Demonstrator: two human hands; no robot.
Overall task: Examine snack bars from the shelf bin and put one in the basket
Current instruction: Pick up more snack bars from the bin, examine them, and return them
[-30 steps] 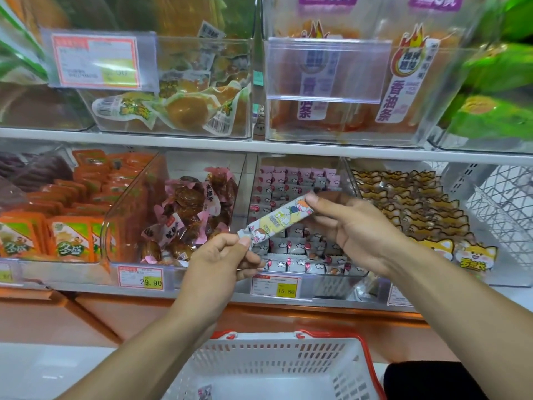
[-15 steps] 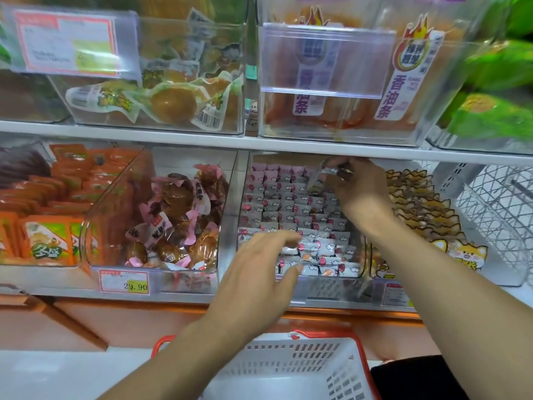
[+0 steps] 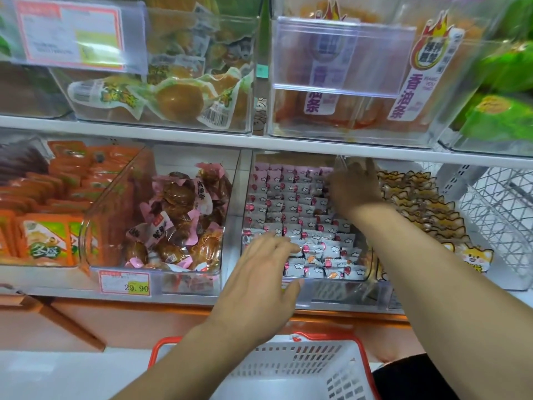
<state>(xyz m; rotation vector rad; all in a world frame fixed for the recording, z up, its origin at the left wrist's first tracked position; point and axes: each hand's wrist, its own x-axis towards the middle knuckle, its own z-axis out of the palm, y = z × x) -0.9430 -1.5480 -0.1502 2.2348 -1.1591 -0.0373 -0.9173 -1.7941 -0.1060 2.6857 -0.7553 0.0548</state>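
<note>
at the far left of the lower shelf sit the orange packets (image 3: 43,226), stood on end in rows so their fronts face the shopper. next along, a clear bin of brown sweets in pink wrappers (image 3: 178,220) carries a price tag (image 3: 124,282) on its front wall, set there to be read from the aisle. then the left hand (image 3: 259,272), flat with its fingers straight and released, holding nothing; its fingertips reach over the front lip of the snack bar bin (image 3: 340,293), probably ready to steady it or take whatever comes out. below, between the two forearms, the white basket (image 3: 288,368) with its red rim waits open-topped, close enough for a straight drop. the snack bars (image 3: 294,215) stand packed on end in tight rows filling the bin, so one has to be picked out from above. the right hand (image 3: 354,186) is deep at the back of that bin, under the shelf edge, fingers pointing in among the rear rows; whether they are pinching a bar i cannot tell, since the view is blurred and the fingertips are hidden. right of it lie shiba-dog packets (image 3: 427,209), and a white wire rack (image 3: 499,215)
</note>
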